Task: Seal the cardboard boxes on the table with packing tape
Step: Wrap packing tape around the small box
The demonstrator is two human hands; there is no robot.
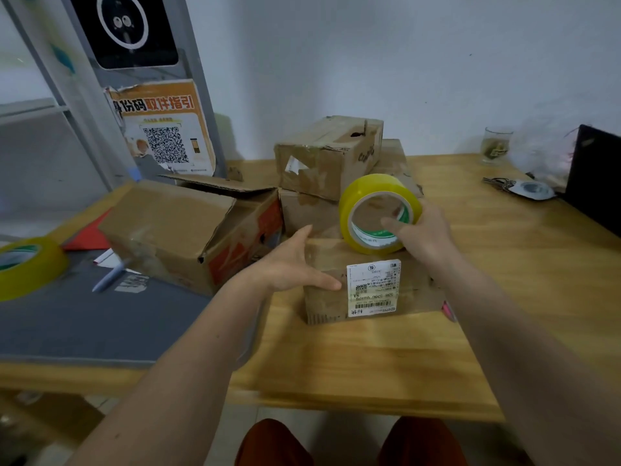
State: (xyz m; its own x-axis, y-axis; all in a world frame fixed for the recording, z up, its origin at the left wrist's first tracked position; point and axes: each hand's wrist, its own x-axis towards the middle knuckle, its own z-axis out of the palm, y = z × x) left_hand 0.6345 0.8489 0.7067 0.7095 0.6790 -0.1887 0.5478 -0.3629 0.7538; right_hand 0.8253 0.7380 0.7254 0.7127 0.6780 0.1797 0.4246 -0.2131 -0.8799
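Observation:
A small cardboard box (413, 290) with a white shipping label (373, 287) lies on the wooden table (369, 358) in front of me. My left hand (292, 264) rests on its left side with straight fingers and the thumb on the top. My right hand (423, 233) grips a yellow tape roll (376, 213) standing on edge at the box's far end, thumb inside the core. A larger box (188, 230) with an open flap sits to the left. Two more boxes are stacked behind, the upper one (329, 153) patched with tape.
A second yellow tape roll (27, 264) lies at the far left on a grey mat (84, 317), near a pen (111, 275) and red paper. A glass (496, 144), keys (519, 188) and a dark laptop edge (594, 176) occupy the right back of the table.

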